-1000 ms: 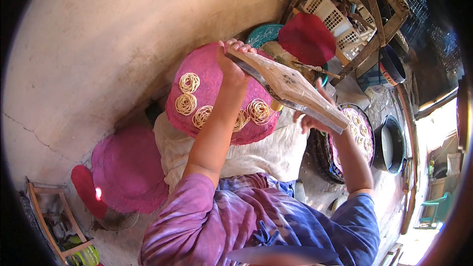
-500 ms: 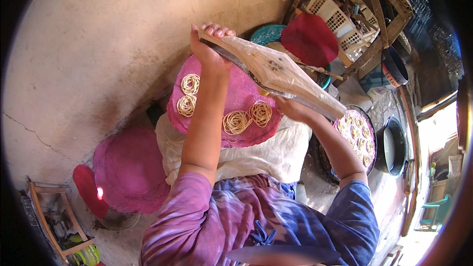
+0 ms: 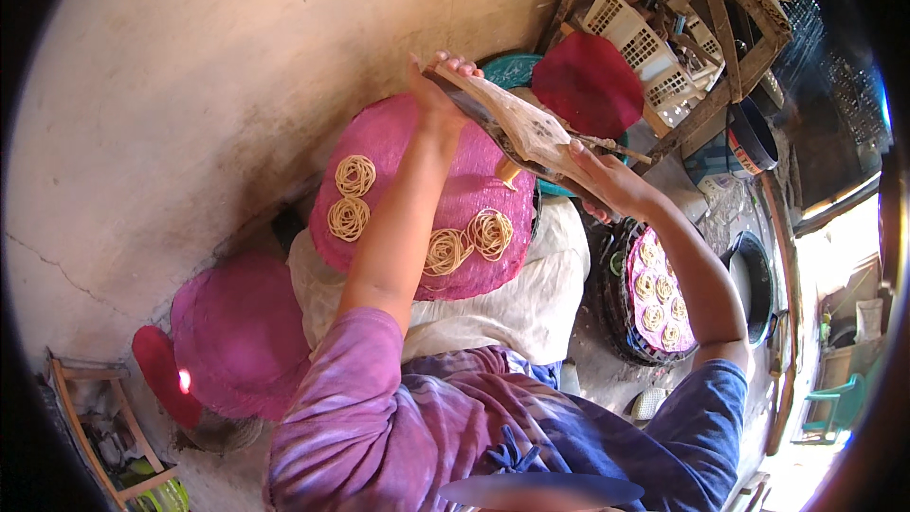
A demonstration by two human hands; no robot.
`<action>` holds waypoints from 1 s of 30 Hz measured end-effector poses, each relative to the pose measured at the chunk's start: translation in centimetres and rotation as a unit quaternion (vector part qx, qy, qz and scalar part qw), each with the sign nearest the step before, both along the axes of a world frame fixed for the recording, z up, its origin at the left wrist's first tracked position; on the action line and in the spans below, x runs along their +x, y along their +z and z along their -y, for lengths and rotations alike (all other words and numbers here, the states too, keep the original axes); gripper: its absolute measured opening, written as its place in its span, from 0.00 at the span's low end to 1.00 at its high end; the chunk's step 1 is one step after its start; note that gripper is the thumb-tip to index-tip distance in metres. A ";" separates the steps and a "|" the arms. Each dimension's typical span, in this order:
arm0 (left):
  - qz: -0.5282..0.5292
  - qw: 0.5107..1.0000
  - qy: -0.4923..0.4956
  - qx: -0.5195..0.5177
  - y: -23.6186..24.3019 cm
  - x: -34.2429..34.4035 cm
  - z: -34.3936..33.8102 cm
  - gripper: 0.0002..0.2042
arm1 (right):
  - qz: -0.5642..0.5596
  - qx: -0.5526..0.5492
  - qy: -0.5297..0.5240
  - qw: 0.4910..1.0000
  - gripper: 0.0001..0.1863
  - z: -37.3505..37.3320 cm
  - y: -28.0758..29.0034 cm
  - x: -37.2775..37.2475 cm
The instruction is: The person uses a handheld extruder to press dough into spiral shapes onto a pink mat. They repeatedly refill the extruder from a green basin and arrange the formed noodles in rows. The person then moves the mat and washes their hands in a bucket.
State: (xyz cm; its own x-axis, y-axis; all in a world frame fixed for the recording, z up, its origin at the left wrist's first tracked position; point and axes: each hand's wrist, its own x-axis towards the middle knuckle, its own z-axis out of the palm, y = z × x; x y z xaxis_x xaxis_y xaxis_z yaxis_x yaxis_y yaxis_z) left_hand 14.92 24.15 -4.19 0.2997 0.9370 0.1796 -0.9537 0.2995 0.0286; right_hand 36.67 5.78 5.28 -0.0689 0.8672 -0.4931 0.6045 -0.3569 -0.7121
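My left hand [image 3: 438, 95] is closed on the upper end of a pale wooden pressing board [image 3: 512, 109], held tilted above a pink round mat [image 3: 370, 123]. My right hand [image 3: 611, 185] grips the board's lower right part, thumb on top and fingers curled round the edge. Beneath the board a small yellow cylinder [image 3: 508, 171] points down, with pale strands at its tip. Coiled nests of pale strands [image 3: 491, 234] sit along the mat's left and lower parts, some hidden behind my left forearm. The mat rests over a cream cloth [image 3: 531, 303].
At right stand a dark tray [image 3: 621, 308] of nests on pink lining and a dark basin [image 3: 756, 280]. Behind are a teal basin [image 3: 507, 66], red mat [image 3: 588, 81], white crates [image 3: 668, 76] and wooden frame [image 3: 735, 66]. Pink mats [image 3: 237, 332] lie at left beside the wall.
Half a second ago my right hand was beneath the board near the cylinder; now it grips the lower right part. My left hand and the board's upper end have shifted right.
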 end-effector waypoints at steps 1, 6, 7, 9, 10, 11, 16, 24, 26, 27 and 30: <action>0.026 0.998 0.005 0.050 0.0 -0.1 0.0 0.29 | 0.005 -0.013 -0.005 1.000 0.38 0.2 0.5 0.1; 0.019 0.999 -0.003 -0.041 1.3 0.7 0.8 0.29 | 0.043 0.004 0.017 0.999 0.38 0.3 2.4 0.9; 0.024 0.997 -0.018 -0.077 1.7 0.8 0.9 0.29 | 0.080 0.020 -0.010 0.997 0.38 0.2 2.5 0.7; 0.029 0.999 -0.009 -0.011 2.6 0.2 0.7 0.29 | 0.026 0.044 0.002 0.999 0.38 -0.1 2.2 0.2; 0.027 1.000 -0.002 -0.011 2.9 -0.2 0.6 0.29 | 0.023 0.045 -0.007 0.999 0.37 -0.1 2.0 -0.2; 0.009 1.000 -0.006 -0.009 3.1 -0.6 0.7 0.28 | 0.006 0.038 0.002 0.999 0.37 0.0 1.9 -0.4; -0.005 0.998 0.003 -0.059 1.8 0.3 1.7 0.27 | 0.088 -0.018 -0.044 0.995 0.38 1.6 1.9 1.0; 0.098 0.986 -0.048 0.129 -1.8 2.7 -1.2 0.17 | -0.286 -0.106 -0.069 0.950 0.51 -0.1 -1.3 4.7; 0.100 0.987 -0.041 0.118 -2.2 2.3 -1.4 0.16 | -0.417 -0.075 -0.043 0.905 0.49 -0.8 -4.3 4.1; 0.112 0.989 -0.043 0.081 -2.4 2.2 -1.2 0.18 | -0.487 -0.062 -0.055 0.870 0.48 -1.1 -6.2 3.4; 0.151 0.988 -0.039 0.024 -2.8 2.1 -0.9 0.23 | -0.531 -0.117 -0.021 0.839 0.42 -2.9 -10.7 2.9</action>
